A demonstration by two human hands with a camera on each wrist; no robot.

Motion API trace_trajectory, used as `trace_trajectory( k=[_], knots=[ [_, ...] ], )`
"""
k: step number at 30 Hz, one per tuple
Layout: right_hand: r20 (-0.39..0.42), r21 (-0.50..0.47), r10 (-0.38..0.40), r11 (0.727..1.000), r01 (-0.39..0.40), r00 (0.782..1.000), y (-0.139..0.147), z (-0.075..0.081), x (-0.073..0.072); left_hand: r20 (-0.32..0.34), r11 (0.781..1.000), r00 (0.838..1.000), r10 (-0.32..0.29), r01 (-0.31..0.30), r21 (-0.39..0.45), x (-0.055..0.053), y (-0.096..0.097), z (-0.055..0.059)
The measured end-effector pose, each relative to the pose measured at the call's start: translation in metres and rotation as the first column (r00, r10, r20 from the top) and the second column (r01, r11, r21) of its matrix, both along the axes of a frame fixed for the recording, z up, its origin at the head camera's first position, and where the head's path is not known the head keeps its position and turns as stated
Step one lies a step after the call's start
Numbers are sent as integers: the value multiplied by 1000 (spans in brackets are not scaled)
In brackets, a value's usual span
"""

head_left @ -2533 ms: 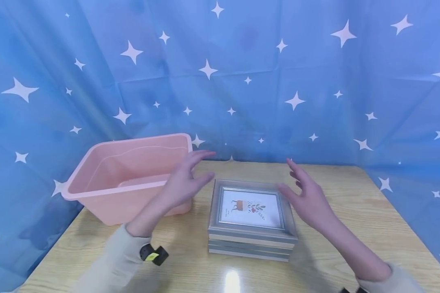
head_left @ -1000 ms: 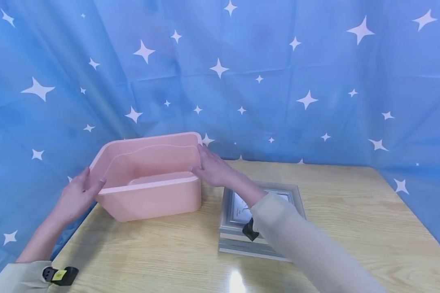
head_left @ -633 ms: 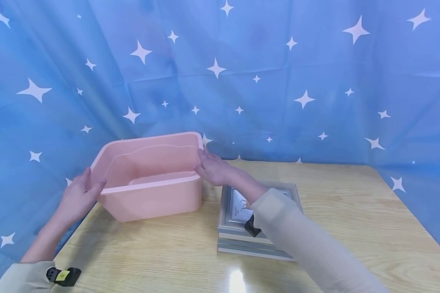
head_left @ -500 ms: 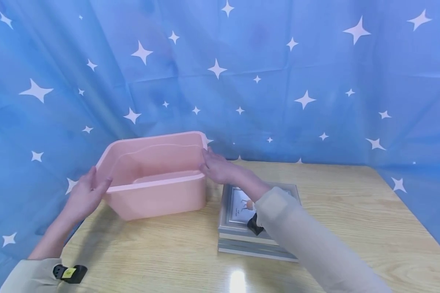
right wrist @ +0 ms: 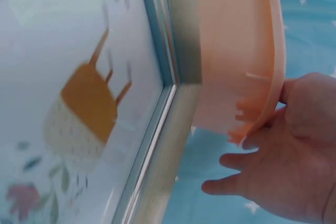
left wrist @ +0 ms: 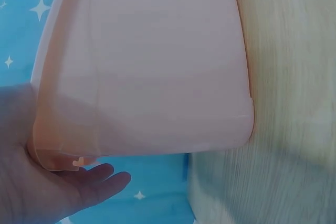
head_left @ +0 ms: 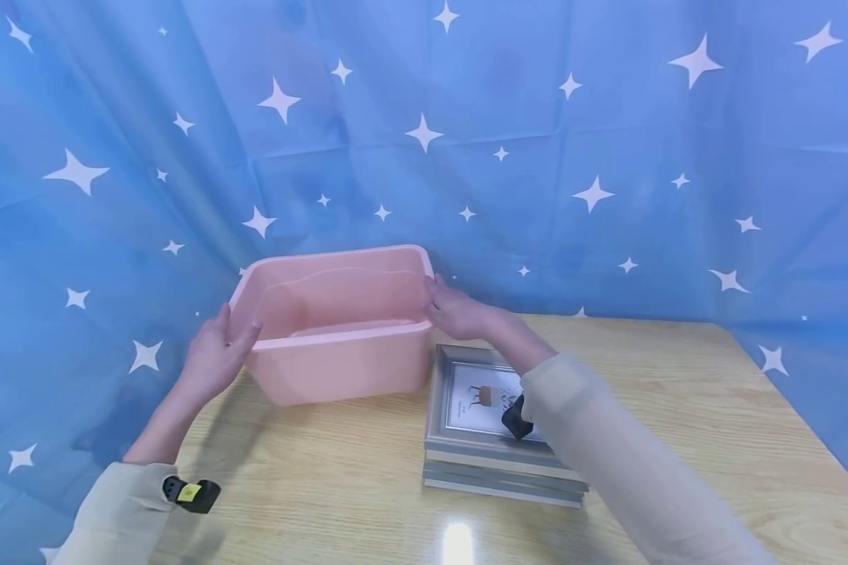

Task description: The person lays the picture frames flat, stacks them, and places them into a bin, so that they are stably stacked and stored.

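Observation:
A pink plastic tub (head_left: 339,369) stands at the back left of the table, its open top showing a bare inside. My left hand (head_left: 215,353) grips its left rim, thumb over the edge and fingers under it, as the left wrist view also shows on the tub's end wall (left wrist: 168,77). At the opposite end, my right hand (head_left: 459,308) holds the right rim; in the right wrist view its lower fingers stick out past the tub. Below my right forearm lies a stack of grey picture frames (head_left: 441,416), the top one with an animal drawing, partly hidden by my sleeve.
The stack sits close to the tub's front right corner. The light wood table (head_left: 678,408) stretches to the right and in front. A blue curtain with white stars (head_left: 509,94) hangs behind and along both sides.
From open hands above the frames, both hands went to the tub's ends and took hold of its rim. The tub has since shifted right and slightly back, with both hands on it.

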State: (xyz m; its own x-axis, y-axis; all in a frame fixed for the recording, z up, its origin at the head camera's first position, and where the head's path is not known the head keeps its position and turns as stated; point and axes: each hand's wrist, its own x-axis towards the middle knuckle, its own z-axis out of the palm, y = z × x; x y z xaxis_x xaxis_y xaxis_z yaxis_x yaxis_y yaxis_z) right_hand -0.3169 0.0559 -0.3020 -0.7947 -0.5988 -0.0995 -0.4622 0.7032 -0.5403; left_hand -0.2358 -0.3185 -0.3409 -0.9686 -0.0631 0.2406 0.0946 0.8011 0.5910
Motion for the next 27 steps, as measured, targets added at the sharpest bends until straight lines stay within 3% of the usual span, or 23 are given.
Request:
trace_trajectory(
  k=[14,20,27],
  knots=[
    [0,-83,-17,996,17,1000,28,-4,-14,0,998,1000,-1,1,65,-16,32,0],
    [28,-95,-42,995,45,999,43,-3,-14,2,997,999,-34,34,66,-22,45,-1],
    [32,-82,-80,993,82,996,70,-4,-14,2,994,997,-76,76,76,-38,68,-6]
  ],
)
